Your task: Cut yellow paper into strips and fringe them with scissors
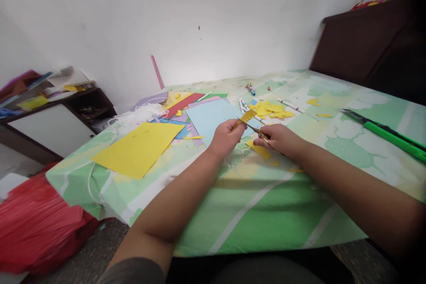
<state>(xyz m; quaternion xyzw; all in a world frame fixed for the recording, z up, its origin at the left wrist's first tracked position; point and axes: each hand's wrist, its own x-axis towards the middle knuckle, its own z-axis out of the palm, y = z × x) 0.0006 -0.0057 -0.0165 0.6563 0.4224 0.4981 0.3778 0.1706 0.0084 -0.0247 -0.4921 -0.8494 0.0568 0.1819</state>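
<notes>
My left hand (229, 135) is closed on a small strip of yellow paper (248, 116) whose upper edge is cut into a fringe. My right hand (278, 137) grips a pair of scissors (254, 129), with the blades up against the strip. Just behind the hands lies a heap of yellow paper pieces (271, 109). Below the scissors are more yellow scraps (261, 149) on the cloth. A light blue sheet (209, 117) lies left of the strip, partly hidden by my left hand.
A yellow sheet (140, 148) lies at the left of the green-patterned tablecloth (253, 226), near tangled white string (143, 113). Markers (289, 105) lie behind my hands. A green-handled cutter (392, 135) is at the right. A red bag (36, 226) stands beside the table.
</notes>
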